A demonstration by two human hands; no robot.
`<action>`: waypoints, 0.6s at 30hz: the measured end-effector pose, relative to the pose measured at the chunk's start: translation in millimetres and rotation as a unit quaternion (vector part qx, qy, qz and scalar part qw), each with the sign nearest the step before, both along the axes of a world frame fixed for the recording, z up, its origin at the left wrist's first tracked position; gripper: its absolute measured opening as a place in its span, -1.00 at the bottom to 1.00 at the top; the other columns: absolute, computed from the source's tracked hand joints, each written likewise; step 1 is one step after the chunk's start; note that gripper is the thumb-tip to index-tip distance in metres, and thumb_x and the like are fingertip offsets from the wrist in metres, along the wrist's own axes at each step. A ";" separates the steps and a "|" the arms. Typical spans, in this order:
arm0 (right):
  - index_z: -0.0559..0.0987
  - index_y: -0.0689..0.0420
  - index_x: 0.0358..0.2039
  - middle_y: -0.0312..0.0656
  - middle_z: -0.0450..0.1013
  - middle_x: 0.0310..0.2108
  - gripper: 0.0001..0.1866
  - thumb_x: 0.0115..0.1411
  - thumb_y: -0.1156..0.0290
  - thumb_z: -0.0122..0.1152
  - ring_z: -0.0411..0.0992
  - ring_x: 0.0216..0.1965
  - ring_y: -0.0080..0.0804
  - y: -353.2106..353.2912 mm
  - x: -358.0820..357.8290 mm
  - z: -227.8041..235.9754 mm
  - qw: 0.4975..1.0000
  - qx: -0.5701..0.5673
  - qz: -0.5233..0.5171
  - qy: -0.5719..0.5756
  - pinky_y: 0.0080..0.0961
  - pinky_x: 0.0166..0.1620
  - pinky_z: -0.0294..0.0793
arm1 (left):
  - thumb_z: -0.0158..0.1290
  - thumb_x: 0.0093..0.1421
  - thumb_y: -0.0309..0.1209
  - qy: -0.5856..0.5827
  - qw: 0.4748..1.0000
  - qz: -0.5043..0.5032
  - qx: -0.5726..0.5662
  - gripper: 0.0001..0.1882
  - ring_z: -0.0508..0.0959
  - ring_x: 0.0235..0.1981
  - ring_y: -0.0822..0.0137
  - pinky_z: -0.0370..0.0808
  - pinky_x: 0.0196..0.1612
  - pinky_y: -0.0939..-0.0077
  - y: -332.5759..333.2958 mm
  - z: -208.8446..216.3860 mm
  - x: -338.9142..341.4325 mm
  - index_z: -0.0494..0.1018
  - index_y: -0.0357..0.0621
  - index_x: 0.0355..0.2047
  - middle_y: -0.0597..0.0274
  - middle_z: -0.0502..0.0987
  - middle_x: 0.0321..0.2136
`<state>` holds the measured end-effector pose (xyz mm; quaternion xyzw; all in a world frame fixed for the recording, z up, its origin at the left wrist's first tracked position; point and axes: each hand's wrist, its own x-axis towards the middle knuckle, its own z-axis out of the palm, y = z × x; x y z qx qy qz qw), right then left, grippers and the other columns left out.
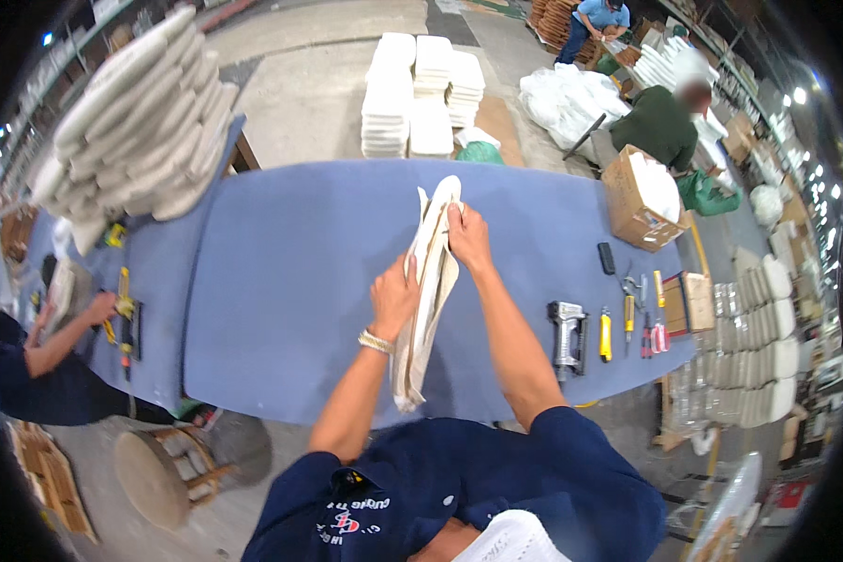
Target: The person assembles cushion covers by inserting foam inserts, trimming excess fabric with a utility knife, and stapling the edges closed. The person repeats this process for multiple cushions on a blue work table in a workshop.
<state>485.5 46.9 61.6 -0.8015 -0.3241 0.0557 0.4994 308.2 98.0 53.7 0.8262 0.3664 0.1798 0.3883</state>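
Observation:
A cream padded seat panel (421, 328) stands on its edge over the blue-covered table (281, 281), in front of my body. Loose cream fabric hangs open along its length. My left hand (395, 298) is closed on its left side, around mid-length. Higher up, near the far end, my right hand (468, 236) grips the right side, thumb along the fabric. Part of the fingers of both hands is hidden behind the panel. To the right lie a staple gun (569, 335), a yellow utility knife (605, 334) and a yellow-handled screwdriver (629, 318).
A tall stack of cream pads (140, 122) rises at the left. A co-worker's hand (103, 307) works below it. A cardboard box (642, 211) sits at the table's right corner. White pad stacks (389, 103) stand beyond the far edge. A round stool (150, 478) is lower left.

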 end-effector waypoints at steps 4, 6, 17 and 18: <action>0.55 0.30 -0.30 0.04 0.48 -0.52 -0.60 0.42 0.18 -0.03 0.46 -0.45 -0.13 -26.5 1.9 16.2 0.998 0.004 -0.065 0.015 -0.19 -0.25 0.44 | -0.16 0.47 -0.05 -0.062 0.997 -0.005 -0.040 -0.46 0.58 -0.37 -0.34 0.47 -0.25 -0.13 -5.8 13.4 4.5 0.57 -0.29 -0.33 -0.28 0.59 -0.49; 0.55 0.31 -0.32 0.01 0.46 -0.54 -0.59 0.42 0.18 -0.02 0.43 -0.47 -0.20 -49.8 5.9 19.7 0.993 -0.006 -0.118 0.009 -0.21 -0.26 0.44 | -0.17 0.47 -0.04 -0.037 0.994 -0.067 -0.078 -0.43 0.58 -0.38 -0.34 0.46 -0.27 -0.14 -18.8 38.3 0.0 0.56 -0.31 -0.40 -0.30 0.57 -0.50; 0.51 0.31 -0.38 0.12 0.47 -0.52 -0.58 0.42 0.17 -0.03 0.43 -0.46 0.00 -65.7 -1.5 -48.6 0.993 -0.016 -0.113 0.038 -0.12 -0.28 0.41 | -0.08 0.41 -0.16 -0.083 0.985 -0.112 -0.105 -0.60 0.58 -0.10 -0.28 0.50 -0.03 -0.06 -12.5 -30.7 34.6 0.54 -0.17 0.03 -0.23 0.61 -0.17; 0.51 0.31 -0.38 0.09 0.46 -0.53 -0.57 0.42 0.16 -0.02 0.41 -0.48 -0.07 -72.0 -11.6 -46.4 0.989 -0.032 -0.119 0.079 -0.15 -0.29 0.40 | -0.05 0.39 -0.20 -0.112 0.980 -0.123 -0.107 -0.58 0.58 -0.03 -0.26 0.51 0.04 -0.04 -11.5 -25.1 45.5 0.52 -0.13 0.13 -0.21 0.61 -0.06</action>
